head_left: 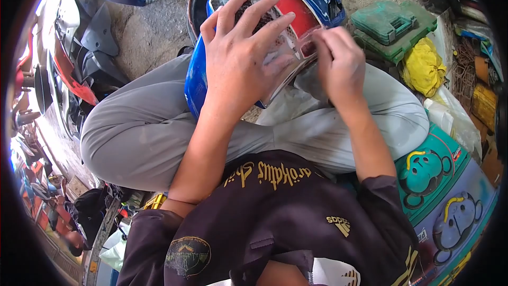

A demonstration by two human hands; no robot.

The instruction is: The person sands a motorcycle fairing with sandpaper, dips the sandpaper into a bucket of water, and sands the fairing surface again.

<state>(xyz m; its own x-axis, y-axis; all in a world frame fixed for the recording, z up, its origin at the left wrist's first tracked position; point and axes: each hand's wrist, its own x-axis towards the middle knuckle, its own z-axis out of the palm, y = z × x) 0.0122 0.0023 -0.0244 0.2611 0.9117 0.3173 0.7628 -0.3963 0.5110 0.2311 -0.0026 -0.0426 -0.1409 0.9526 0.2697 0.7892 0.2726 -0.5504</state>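
Note:
A glossy blue, red, white and black panel (292, 9), resembling a motorcycle fairing, rests tilted across my crossed legs. My left hand (241, 47) lies over it with the fingers spread and the thumb stretched toward the right. At the panel's right edge, my right hand (341, 61) is closed, thumb and fingers pinched together. Whatever those fingertips grip is hidden or too small to name. Beneath the panel, clear plastic sheeting (288, 107) shows between my legs.
Behind the panel stands a dark round basin (197, 5). Green tool cases (383, 21) and a yellow plastic bag (424, 66) lie to the right. Several fairing pieces (100, 34) sit along the left. A teal and purple box (439, 180) is near my right knee. A person (66, 222) appears far left.

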